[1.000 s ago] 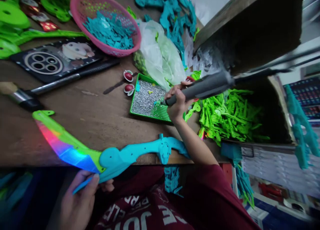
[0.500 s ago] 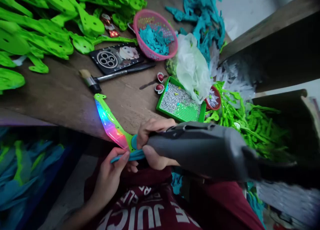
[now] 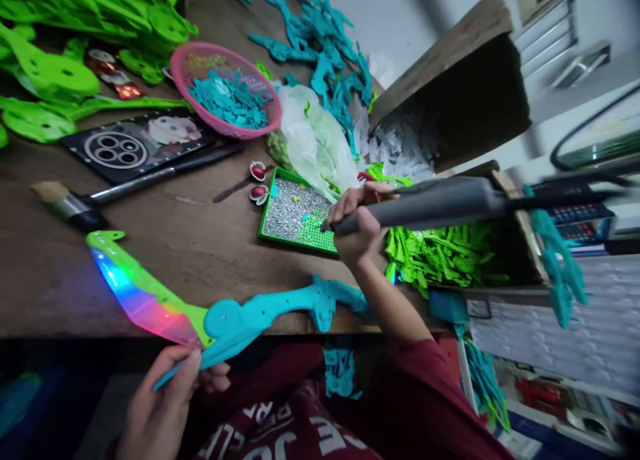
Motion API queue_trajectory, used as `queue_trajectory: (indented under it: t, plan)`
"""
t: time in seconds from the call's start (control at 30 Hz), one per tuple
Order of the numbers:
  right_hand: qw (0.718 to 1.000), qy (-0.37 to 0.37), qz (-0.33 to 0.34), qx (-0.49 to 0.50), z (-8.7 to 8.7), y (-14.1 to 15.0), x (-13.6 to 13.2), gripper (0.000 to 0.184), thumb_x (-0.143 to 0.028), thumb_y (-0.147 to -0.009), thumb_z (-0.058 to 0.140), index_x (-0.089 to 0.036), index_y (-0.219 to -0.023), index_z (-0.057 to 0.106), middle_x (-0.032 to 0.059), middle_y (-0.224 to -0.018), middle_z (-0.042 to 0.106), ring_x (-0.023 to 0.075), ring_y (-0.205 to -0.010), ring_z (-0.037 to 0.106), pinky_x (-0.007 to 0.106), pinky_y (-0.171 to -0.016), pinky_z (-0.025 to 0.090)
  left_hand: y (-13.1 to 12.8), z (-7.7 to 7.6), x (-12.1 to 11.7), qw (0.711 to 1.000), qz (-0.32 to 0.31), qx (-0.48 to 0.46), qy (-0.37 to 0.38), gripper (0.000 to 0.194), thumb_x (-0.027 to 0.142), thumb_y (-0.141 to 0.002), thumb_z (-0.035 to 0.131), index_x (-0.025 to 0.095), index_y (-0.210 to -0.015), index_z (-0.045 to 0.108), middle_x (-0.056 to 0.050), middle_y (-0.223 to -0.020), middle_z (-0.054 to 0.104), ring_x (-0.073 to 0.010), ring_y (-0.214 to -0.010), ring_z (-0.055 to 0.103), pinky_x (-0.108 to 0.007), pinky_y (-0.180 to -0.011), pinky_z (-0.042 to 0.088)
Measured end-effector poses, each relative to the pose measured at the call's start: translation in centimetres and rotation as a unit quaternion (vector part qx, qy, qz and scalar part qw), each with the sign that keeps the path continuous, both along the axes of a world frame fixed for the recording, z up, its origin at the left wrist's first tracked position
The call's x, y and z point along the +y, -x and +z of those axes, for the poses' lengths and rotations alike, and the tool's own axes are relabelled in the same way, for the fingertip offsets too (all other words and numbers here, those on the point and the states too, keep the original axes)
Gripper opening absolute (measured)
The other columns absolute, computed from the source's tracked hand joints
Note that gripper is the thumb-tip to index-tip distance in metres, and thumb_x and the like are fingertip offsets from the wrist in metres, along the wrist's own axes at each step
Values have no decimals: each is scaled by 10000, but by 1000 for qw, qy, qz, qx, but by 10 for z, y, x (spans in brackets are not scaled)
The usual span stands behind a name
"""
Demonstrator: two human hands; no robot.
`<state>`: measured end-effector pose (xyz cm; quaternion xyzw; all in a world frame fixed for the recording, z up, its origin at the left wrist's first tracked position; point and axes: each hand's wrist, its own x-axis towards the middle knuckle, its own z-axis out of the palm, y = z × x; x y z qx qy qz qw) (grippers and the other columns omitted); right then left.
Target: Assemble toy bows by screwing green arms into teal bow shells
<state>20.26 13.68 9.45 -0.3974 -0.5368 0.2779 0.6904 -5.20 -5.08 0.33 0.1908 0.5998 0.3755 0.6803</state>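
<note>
My left hand point(image 3: 173, 390) pinches the pointed teal tip of a light-up plastic toy point(image 3: 245, 321) at the table's front edge. The toy has a teal handle part and a green-edged translucent section glowing blue, pink and red. In my right hand point(image 3: 357, 230) is a grey electric screwdriver point(image 3: 435, 205), lying roughly level with its tip pointing left. That tip is over a green tray point(image 3: 295, 244) holding many small silvery screws point(image 3: 286, 210). Whether the tip touches a screw I cannot tell.
A hammer point(image 3: 135, 185) and a black phone-like case point(image 3: 80, 143) lie left. Behind stand a pink basket point(image 3: 273, 110) of teal pieces and a plastic bag point(image 3: 320, 137). Green parts point(image 3: 125, 20) are heaped back left, teal ones point(image 3: 320, 47) at the back. Right is a cardboard box point(image 3: 515, 247).
My right hand has carried the screwdriver away from the toy, up and right to the screw tray. The toy's teal handle is now uncovered. The view has shifted right.
</note>
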Motion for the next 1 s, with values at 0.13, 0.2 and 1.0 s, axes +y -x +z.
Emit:
queue_trajectory:
  t: [0.13,0.2,1.0]
  plan:
    - [991,61,-114,21,-30,-39,34,281,-409,-749,571,-278,-990,511,-83,-616,371,86,-435,392,239,-416,359,5,-18,-6,994,16,-53,92,486,597,-636,824,221,-864,618,-36,-779,758,-257,-711,731,-307,-609,621]
    - [990,73,-115,25,-44,-44,36,288,-423,-751,568,-274,-991,513,-82,-622,362,84,-444,389,240,-429,357,7,-24,-8,992,32,-57,107,495,582,-614,836,227,-873,608,-30,-775,754,-262,-709,728,-303,-575,612]
    - [989,65,-129,19,-41,-45,37,331,-476,-756,581,-272,-1005,506,-85,-629,366,85,-454,399,236,-443,388,-9,7,-4,998,53,-37,-3,503,660,-756,714,168,-857,672,-46,-687,716,-179,-593,634,-273,-573,570]
